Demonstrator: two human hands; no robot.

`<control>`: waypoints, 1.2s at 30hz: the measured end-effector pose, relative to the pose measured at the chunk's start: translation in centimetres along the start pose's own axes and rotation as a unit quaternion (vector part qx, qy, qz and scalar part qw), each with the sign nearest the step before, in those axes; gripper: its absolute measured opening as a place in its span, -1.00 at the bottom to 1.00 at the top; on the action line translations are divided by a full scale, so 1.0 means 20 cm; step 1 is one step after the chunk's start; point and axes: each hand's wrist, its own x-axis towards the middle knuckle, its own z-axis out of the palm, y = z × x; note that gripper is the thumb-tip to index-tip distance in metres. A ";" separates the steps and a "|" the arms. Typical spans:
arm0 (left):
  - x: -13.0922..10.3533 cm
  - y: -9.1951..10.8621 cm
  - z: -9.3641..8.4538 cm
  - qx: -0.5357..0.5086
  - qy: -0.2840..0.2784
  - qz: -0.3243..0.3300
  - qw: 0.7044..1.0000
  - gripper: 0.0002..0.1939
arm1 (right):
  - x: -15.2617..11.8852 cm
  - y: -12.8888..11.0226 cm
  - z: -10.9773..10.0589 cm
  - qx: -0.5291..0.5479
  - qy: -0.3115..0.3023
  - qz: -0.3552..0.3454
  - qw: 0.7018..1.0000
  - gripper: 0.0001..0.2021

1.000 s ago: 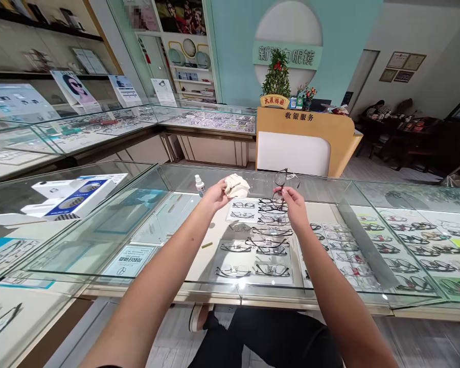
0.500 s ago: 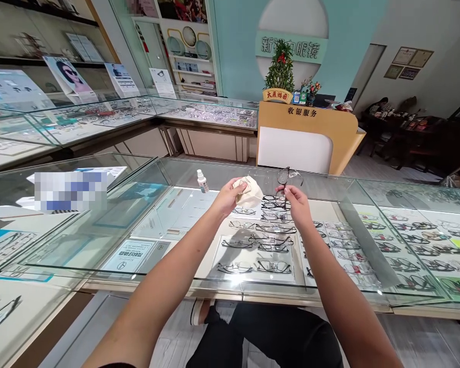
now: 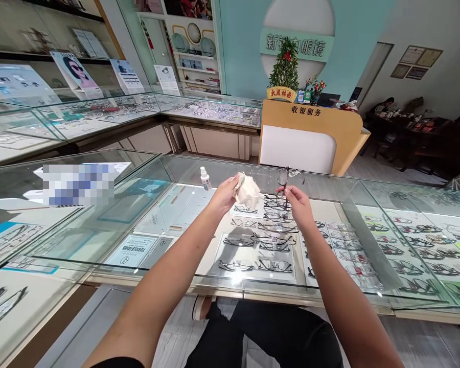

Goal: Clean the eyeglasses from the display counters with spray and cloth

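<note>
My left hand [image 3: 225,195] is closed on a cream cleaning cloth [image 3: 247,192], which hangs loosely from the fingers. To its right, my right hand [image 3: 298,202] pinches a pair of dark-framed glasses [image 3: 282,177], held up on edge with one lens uppermost and a small white tag on it. The cloth and the glasses are apart. Both hands are above the glass display counter [image 3: 199,266]. A small white spray bottle [image 3: 205,179] stands on the glass just left of my left hand.
Rows of glasses [image 3: 275,266] lie on trays under the glass. A blurred paper item [image 3: 76,184] lies on the counter at left. Across the aisle stands a wooden cashier desk [image 3: 345,133] with a plant [image 3: 285,69]. More glass showcases [image 3: 111,110] run along the back left.
The cloth has shifted in my left hand and now hangs more open. My right hand keeps the glasses raised in nearly the same place. The view has shifted slightly.
</note>
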 end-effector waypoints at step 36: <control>-0.21 -0.08 0.17 0.031 -0.281 -0.018 0.959 -0.50 | -0.06 -0.10 0.06 0.009 -0.165 0.000 0.986 -0.57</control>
